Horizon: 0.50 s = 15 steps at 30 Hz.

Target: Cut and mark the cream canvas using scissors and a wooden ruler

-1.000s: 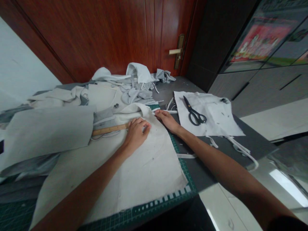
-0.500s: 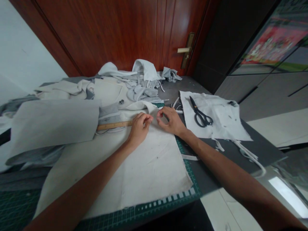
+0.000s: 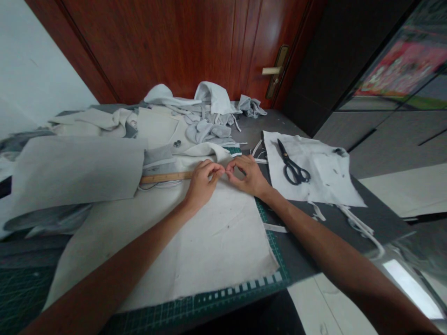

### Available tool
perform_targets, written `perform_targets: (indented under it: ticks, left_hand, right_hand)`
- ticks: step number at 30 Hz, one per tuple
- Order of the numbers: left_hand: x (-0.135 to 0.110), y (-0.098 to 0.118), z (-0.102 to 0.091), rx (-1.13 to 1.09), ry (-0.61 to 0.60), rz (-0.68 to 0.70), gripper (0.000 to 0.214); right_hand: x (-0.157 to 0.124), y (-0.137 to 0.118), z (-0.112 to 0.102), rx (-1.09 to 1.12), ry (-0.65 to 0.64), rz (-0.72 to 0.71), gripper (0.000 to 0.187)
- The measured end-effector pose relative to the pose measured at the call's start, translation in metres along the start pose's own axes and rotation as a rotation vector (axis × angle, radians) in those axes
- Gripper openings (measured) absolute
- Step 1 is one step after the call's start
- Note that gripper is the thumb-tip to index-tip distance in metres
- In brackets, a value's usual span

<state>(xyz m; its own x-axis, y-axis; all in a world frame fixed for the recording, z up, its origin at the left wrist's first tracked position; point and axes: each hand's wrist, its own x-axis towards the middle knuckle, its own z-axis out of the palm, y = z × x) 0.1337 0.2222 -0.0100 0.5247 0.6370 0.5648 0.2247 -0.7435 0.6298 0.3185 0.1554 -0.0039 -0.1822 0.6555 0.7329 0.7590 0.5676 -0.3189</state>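
Observation:
My left hand (image 3: 206, 179) is closed in a pinch over a large cream cloth (image 3: 209, 242). My right hand (image 3: 247, 174) pinches too, thumb and forefinger forming a ring, its tips meeting those of the left. Whatever lies between the fingertips is too small to make out. Beneath the hands the cloth is spread over a green cutting mat (image 3: 275, 251). A wooden ruler (image 3: 165, 177) runs out to the left from behind my left hand. Beyond the hands, a folded cloth edge (image 3: 209, 150) rises a little.
Black scissors (image 3: 292, 167) lie on a white cloth (image 3: 321, 172) at the right. Crumpled grey and white fabric (image 3: 209, 132) is heaped at the back, before a wooden door (image 3: 167, 46). A stiff pale piece (image 3: 80, 170) lies at the left. Fabric strips (image 3: 359, 228) hang near the table's right edge.
The fingertips of both hands have come together; a small gap stood between them before. The view has shifted slightly. Cloth, ruler and scissors lie as before.

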Motion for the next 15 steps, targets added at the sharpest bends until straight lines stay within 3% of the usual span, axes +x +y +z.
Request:
perform_targets:
  ticks: [15]
  left_hand:
    - [0.0001, 0.0024, 0.0, -0.065, 0.026, 0.027, 0.014]
  right_hand:
    - [-0.0017, 0.0044, 0.001, -0.021, 0.03, -0.005, 0.005]
